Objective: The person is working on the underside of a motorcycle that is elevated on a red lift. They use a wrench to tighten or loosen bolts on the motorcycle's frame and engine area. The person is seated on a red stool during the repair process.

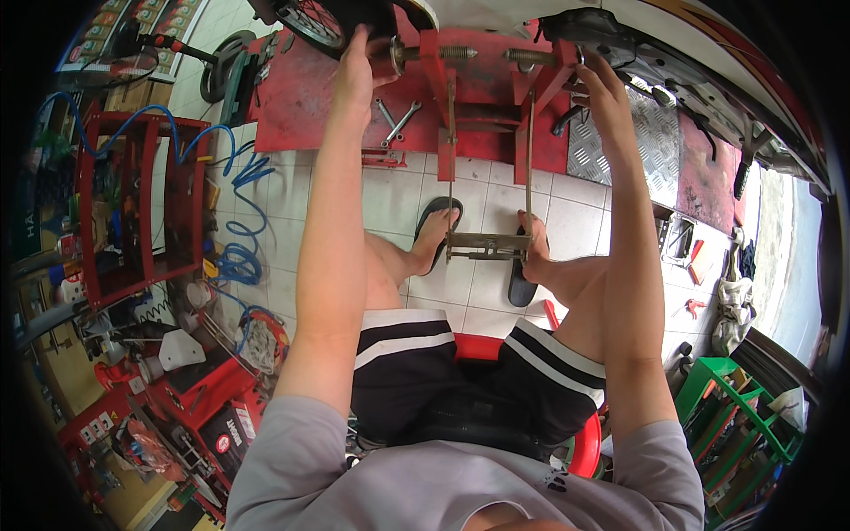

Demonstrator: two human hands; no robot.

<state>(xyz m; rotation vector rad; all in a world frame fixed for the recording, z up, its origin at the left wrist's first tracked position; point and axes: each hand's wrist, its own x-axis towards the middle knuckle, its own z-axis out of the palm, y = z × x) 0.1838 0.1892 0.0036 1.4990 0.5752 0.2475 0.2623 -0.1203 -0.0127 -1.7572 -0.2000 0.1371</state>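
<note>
A red metal stand point(522, 124) with two uprights stands ahead of me. Threaded spindles point inward from its tops, the left spindle point(452, 52) and the right spindle point(529, 56), their pointed tips apart with a gap between them. My left hand point(356, 84) is at the round knob point(397, 55) on the left spindle's outer end; one digit points up, and the others are blurred beside the knob. My right hand point(604, 88) has its fingers curled at the outer end of the right spindle, hiding most of that end. A metal frame point(489, 241) hangs from the stand between my feet.
Two wrenches point(403, 122) lie on the red platform point(310, 115). A spoked wheel point(319, 25) is beyond my left hand. To the left are a red rack point(146, 208) and coiled blue hose point(241, 261); at the lower right stands a green rack point(730, 416).
</note>
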